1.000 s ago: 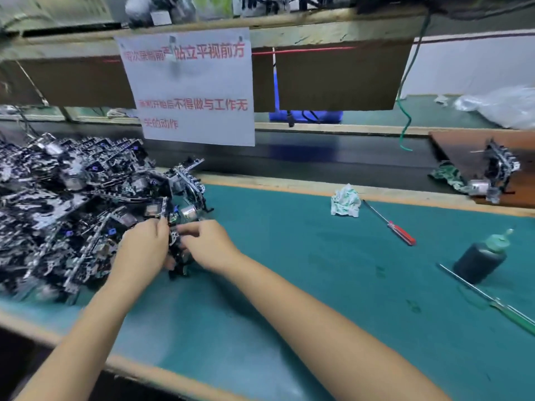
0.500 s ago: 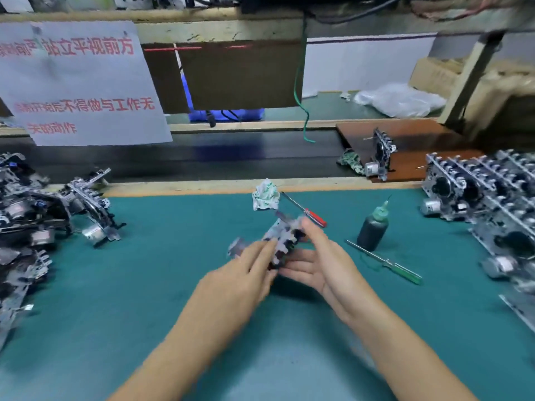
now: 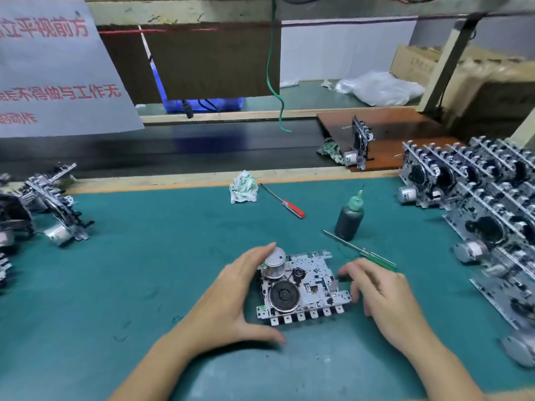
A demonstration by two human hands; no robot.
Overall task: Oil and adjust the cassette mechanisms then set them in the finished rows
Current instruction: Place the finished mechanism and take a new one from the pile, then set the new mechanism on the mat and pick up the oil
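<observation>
A cassette mechanism (image 3: 307,287) lies flat on the green mat (image 3: 144,270), silver motor and black flywheel facing up. My left hand (image 3: 231,299) brackets its left side, with fingers against the motor and the thumb along the front edge. My right hand (image 3: 382,299) hovers just right of it, fingers loosely bent, blurred and holding nothing. A dark oil bottle (image 3: 348,218) with a green nozzle stands behind the mechanism. Between them lies a green-handled screwdriver (image 3: 373,257), partly hidden by my right fingers. Finished mechanisms stand in rows (image 3: 477,204) at the right.
A pile of untreated mechanisms (image 3: 55,209) fills the left edge. A crumpled rag (image 3: 243,188) and a red-handled screwdriver (image 3: 292,208) lie near the mat's far edge. Beyond runs a dark conveyor belt (image 3: 202,149); one mechanism (image 3: 359,143) stands on a brown board.
Both hands lifted one mechanism from the left pile, carried it rightward and laid it flat on the mat. My right hand has come off it.
</observation>
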